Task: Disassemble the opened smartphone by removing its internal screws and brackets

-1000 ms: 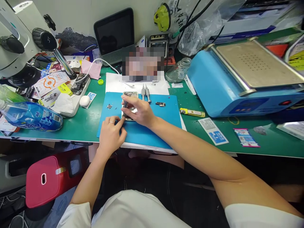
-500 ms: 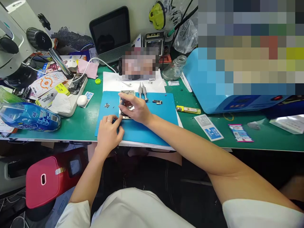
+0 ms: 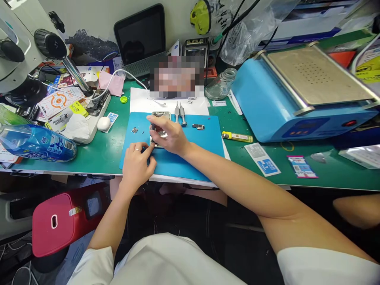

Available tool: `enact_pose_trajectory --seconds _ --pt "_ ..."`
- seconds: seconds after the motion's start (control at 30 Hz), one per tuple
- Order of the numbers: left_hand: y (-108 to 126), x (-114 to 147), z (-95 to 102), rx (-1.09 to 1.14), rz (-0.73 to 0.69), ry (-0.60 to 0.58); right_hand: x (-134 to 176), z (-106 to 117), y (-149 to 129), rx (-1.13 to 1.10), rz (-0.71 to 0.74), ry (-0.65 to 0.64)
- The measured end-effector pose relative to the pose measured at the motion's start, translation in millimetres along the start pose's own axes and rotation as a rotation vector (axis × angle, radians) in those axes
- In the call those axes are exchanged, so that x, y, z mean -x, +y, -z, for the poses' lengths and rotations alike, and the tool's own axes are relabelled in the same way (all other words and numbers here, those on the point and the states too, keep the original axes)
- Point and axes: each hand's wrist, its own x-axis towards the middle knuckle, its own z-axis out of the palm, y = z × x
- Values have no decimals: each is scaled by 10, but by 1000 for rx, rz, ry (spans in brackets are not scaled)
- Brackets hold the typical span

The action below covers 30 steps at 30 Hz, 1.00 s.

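An opened phone (image 3: pixel 162 114) lies upright on a blue mat (image 3: pixel 190 166), its inner parts exposed and its middle covered by my right hand. My right hand (image 3: pixel 170 136) is closed over the phone, thumb and fingers pinching a small grey screwdriver (image 3: pixel 152 127) that is mostly hidden. At the phone's lower left corner, my left hand (image 3: pixel 138 164) has bent fingers, with the index fingertip steadying the edge. Two grey screwdrivers (image 3: pixel 179 114) lie just right of the phone. Small metal parts (image 3: pixel 134 130) rest to its left, and a small phone component (image 3: pixel 198 127) to its right.
A blue heating-plate machine (image 3: pixel 267 114) stands at the right. A glass jar (image 3: pixel 218 87) tilts behind the mat. On the left are a microscope (image 3: pixel 49 43), a blue bottle (image 3: pixel 38 144) and a white round object (image 3: pixel 103 124). A yellow tube-like item (image 3: pixel 237 137) lies beside the mat.
The view has shifted slightly. Both hands keep almost the same place and pose at the phone. More of another person's limb shows at the right edge.
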Motion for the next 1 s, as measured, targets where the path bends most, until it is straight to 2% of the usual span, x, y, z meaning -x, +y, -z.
enact_pose_trajectory --seconds 0.3,0.5,0.67,1.0 --pt "13 -14 17 3 27 -27 -15 6 36 44 -8 -12" --pt "18 -28 44 -20 9 -102 -32 8 20 31 38 8" --pt "32 -35 59 -40 2 -137 -19 15 -1 33 6 4" --pt "33 -24 66 -36 -12 -142 13 1 24 41 -14 -4"
